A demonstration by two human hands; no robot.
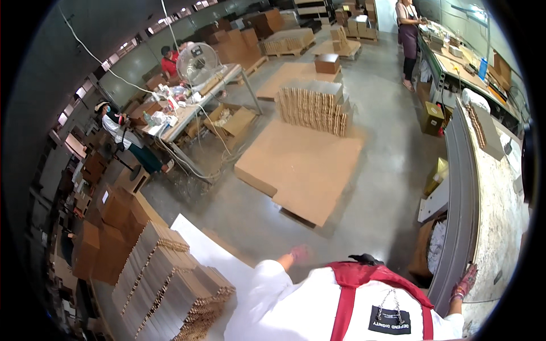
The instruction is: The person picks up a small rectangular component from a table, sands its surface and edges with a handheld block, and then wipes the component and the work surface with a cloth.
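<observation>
My left hand [298, 254], in a pink glove, is held out over the floor in front of me. It is blurred by motion, so its fingers cannot be made out. My right hand [467, 281], in a patterned pink glove, lies with fingers stretched on the edge of the workbench [493, 227] at my right. Nothing shows in it. Ahead, a large flat cardboard stack [307, 162] lies low on the floor, and a row of upright grey-topped cardboard pieces [311, 111] stands at its far end.
Tall stacks of folded cardboard [170, 290] stand at the near left beside a white sheet [207, 241]. A cluttered table [187, 111] with a fan [197, 63] is at the far left, with people around it. Another person [408, 40] stands at the far right bench. Yellow tins [432, 118] stand beside the workbench.
</observation>
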